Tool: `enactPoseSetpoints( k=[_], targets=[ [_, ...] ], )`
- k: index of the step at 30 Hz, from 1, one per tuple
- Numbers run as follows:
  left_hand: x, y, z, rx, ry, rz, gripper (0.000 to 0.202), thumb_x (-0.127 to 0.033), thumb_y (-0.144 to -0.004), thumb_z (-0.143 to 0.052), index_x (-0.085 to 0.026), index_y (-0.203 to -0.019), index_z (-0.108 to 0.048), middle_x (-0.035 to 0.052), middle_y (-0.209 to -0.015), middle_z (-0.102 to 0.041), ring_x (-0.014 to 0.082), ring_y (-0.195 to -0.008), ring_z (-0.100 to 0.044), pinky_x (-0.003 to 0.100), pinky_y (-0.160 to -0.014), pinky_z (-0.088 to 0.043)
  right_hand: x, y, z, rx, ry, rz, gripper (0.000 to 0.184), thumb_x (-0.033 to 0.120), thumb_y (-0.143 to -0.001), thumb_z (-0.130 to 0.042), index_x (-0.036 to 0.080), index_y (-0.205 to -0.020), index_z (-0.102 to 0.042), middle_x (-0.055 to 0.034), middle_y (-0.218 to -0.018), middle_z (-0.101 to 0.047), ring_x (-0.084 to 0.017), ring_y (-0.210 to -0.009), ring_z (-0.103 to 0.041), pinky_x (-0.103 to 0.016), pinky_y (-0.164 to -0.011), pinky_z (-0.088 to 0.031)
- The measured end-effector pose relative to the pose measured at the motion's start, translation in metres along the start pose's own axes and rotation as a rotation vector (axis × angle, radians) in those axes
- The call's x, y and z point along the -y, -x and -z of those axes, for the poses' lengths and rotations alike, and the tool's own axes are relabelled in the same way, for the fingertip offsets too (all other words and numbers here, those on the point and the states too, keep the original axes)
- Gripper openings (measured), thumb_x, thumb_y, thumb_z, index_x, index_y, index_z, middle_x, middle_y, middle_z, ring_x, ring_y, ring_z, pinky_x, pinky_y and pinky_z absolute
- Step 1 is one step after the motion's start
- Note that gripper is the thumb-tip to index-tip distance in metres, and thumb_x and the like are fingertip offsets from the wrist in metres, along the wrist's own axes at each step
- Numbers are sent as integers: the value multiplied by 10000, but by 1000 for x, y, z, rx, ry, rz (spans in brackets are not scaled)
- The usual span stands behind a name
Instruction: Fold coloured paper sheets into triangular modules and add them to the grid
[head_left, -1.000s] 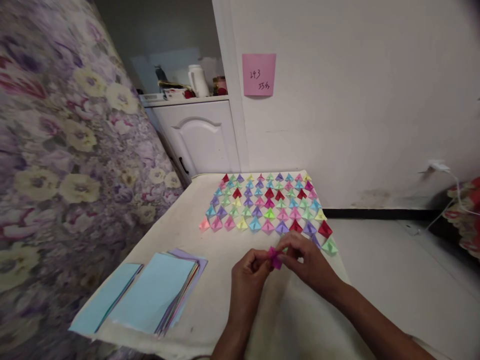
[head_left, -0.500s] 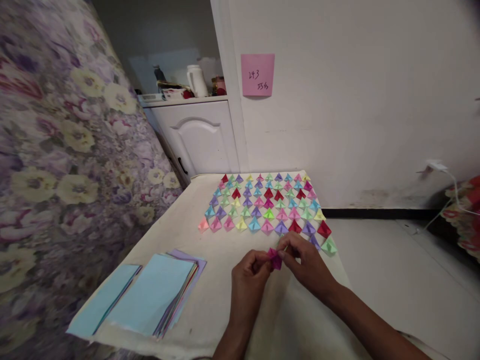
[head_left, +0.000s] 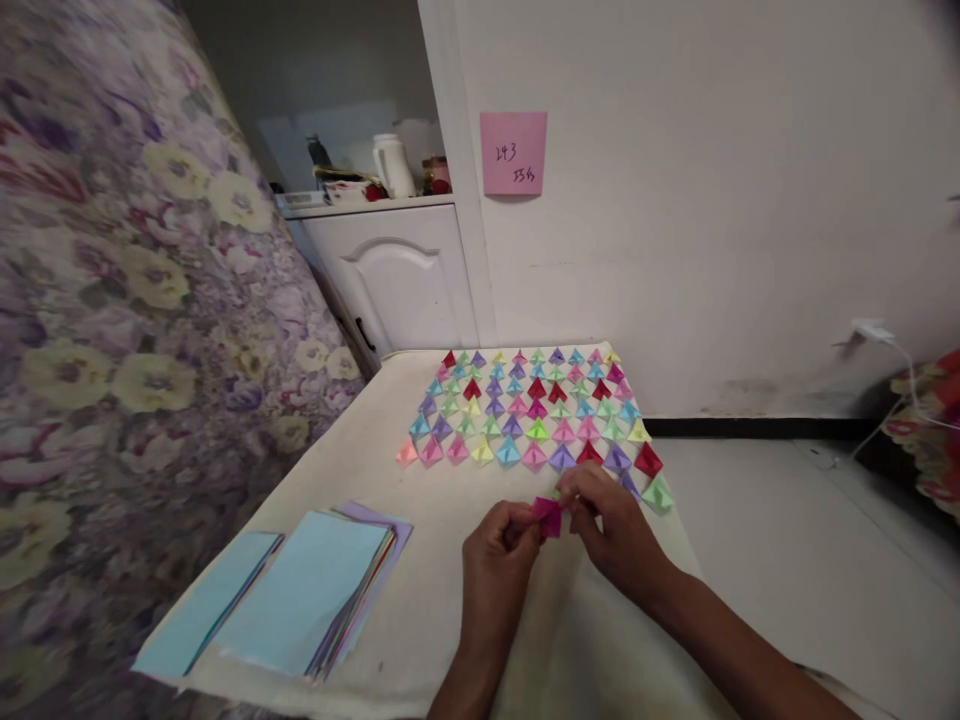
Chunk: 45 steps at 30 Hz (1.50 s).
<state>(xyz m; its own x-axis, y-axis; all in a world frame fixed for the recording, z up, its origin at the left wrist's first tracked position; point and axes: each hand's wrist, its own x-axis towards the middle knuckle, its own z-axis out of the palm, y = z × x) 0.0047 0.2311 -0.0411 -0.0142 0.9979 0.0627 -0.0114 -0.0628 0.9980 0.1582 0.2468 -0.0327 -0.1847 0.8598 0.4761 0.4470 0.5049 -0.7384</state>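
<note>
My left hand (head_left: 501, 555) pinches a small folded magenta paper piece (head_left: 549, 516) by its left side, above the cloth-covered table. Close to the paper's right edge is my right hand (head_left: 616, 525), its fingers drawn together. A tiny greenish bit shows at these fingertips, too small to name. Beyond both hands stand rows of small folded paper pieces (head_left: 508, 451) in many colours. A light green folded piece (head_left: 658, 493) lies to the right of my right hand, and a purple one is partly hidden behind that hand.
A stack of coloured paper (head_left: 315, 585) lies at the table's left front, beside a narrower blue paper stack (head_left: 214, 595). A floral curtain (head_left: 150, 350) hangs along the left. Behind are a white cabinet (head_left: 397, 265) and a wall bearing a pink note (head_left: 514, 152).
The magenta paper has turned slightly and shows a flatter face. My right fingertips have shifted a little up and off its right edge. My left hand keeps its hold.
</note>
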Motion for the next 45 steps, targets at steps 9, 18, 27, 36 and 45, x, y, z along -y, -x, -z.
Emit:
enactPoseSetpoints(
  k=[9, 18, 27, 36, 45],
  targets=[
    [-1, 0, -1, -9, 24, -17, 43, -203, -727, -631, -167, -715, -613, 8, -769, -630, 141, -714, -575, 224, -651, -465, 3, 3, 3, 31, 107, -20, 161, 85, -790, -430, 210, -845, -514, -43, -872, -539, -157, -686, -506, -279, -613, -418],
    [-1, 0, 0, -3, 11, -9, 47, -207, -717, -631, -166, -701, -614, 16, -766, -636, 147, -715, -575, 231, -653, -463, 4, 2, -2, 38, 20, -51, 174, 63, -734, -477, 216, -801, -524, -34, -954, -551, -108, -604, -523, -257, -578, -451],
    [-2, 2, -1, 4, -101, -53, 44, -188, -745, -587, -175, -706, -601, 15, -775, -636, 155, -734, -586, 228, -654, -449, 2, 3, -8, 5, -64, -107, 189, 50, -710, -479, 215, -795, -514, -24, -911, -564, -112, -610, -541, -249, -567, -452],
    [-3, 5, -5, 25, -337, -171, 114, -131, -760, -520, -195, -717, -605, 14, -793, -610, 149, -709, -557, 227, -634, -417, 1, 5, -13, -5, 1, -180, 255, 19, -668, -460, 226, -803, -526, 1, -792, -568, -146, -649, -554, -256, -561, -430],
    [-4, 4, -4, 48, -402, -169, 146, -105, -760, -492, -198, -693, -583, 4, -765, -597, 141, -683, -542, 226, -619, -401, -3, 4, -6, 72, 74, -150, 232, 36, -693, -503, 235, -765, -599, -5, -874, -570, -146, -712, -543, -262, -615, -419]
  ],
)
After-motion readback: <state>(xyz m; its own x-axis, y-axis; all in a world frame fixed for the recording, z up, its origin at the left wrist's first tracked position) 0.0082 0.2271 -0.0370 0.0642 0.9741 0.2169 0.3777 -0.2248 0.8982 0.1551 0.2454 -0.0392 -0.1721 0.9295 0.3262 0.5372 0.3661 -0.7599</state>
